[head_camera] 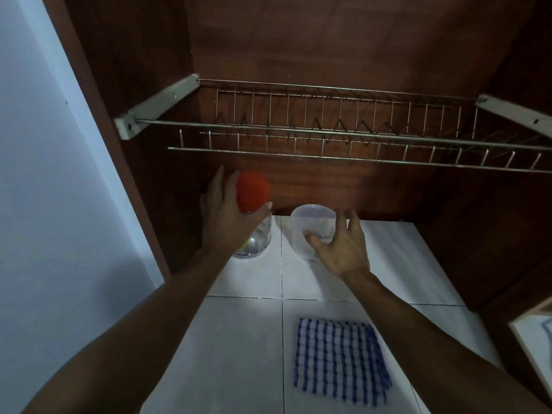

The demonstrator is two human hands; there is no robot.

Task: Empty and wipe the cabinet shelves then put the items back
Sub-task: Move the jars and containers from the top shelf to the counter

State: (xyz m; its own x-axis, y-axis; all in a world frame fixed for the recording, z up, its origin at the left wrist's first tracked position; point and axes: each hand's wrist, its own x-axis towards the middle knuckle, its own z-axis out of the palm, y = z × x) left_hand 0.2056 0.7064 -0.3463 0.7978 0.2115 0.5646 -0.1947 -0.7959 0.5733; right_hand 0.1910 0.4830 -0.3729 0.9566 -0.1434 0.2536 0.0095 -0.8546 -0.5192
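A clear jar with a red lid (253,191) stands at the back left of the white tiled shelf (397,264). My left hand (227,216) grips it around the lid and neck. To its right stands a translucent plastic container (310,225) with a lid. My right hand (343,249) sits against the container's right side with its fingers spread and relaxed, the thumb in front of it. A blue and white checked cloth (340,360) lies folded on the tiles nearer to me.
A wire dish rack (328,130) spans the dark wooden cabinet above the hands, held by metal brackets on both sides. A pale wall (44,204) is on the left. A light-coloured edge of another object (534,339) shows at the lower right.
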